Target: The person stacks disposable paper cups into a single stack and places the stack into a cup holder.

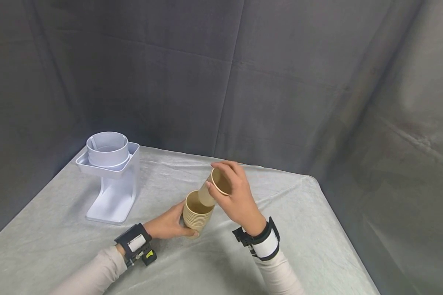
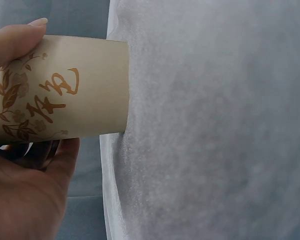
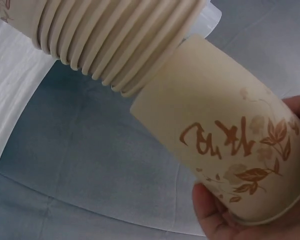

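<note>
My left hand [image 1: 170, 223] grips a stack of nested beige paper cups [image 1: 196, 220], its mouth tilted up. In the left wrist view, brown lettering and leaf prints show on the outermost cup [image 2: 90, 95] of that stack. A single paper cup [image 1: 206, 196] is held by my right hand [image 1: 240, 198], fingers and thumb around it near its rim. This cup leans, with its base at the stack's mouth. From the right wrist view, the single cup [image 3: 215, 125] meets the end rim of the stack [image 3: 110, 40]; whether its base sits inside cannot be told.
At the left of the table stands a white plastic stand [image 1: 112, 205] with a round white holder [image 1: 108, 155] on top. Light cloth covers the table [image 1: 310, 237]. Grey curtains [image 1: 170, 82] hang behind and along both sides.
</note>
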Tool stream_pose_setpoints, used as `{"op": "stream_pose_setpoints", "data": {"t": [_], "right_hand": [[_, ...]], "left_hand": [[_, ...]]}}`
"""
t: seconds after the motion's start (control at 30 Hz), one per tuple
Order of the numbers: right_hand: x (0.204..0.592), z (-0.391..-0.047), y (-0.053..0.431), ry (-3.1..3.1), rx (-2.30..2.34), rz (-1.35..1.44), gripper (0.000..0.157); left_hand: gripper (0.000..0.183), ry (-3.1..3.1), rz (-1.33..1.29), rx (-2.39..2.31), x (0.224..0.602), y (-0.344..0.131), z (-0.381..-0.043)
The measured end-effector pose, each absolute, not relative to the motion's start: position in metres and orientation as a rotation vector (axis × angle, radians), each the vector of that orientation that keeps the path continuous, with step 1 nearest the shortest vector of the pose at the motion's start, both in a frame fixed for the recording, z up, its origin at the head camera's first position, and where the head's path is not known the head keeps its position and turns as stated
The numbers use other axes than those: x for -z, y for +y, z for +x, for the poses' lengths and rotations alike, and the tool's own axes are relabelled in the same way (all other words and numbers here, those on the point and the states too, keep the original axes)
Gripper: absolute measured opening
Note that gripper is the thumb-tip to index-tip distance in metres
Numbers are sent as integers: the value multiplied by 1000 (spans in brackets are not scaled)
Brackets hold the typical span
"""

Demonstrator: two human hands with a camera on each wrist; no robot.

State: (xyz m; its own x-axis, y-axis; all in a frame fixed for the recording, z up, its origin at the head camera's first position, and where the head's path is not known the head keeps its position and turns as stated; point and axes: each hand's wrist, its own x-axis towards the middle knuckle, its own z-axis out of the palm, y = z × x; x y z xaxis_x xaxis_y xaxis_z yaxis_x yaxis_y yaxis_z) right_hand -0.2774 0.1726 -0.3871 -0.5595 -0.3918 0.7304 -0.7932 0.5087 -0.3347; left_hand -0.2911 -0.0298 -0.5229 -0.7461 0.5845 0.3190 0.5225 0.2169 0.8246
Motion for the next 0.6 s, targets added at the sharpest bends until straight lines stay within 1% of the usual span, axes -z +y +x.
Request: {"op": "stream_pose_setpoints", "data": {"t": [0.23,0.47,0.6], "right_hand": [[392,-276,165,-2149,-896,1154,49],[403,-277,159,-2239,-859,1168,48],[407,-277,156,-2279,-842,1164,47]], "left_hand": [[87,2385,1092,-1585,521,-30,-290],[83,2376,1085,-1583,521,-30,-291],[85,2374,1091,-1587,522,-30,-292]]}}
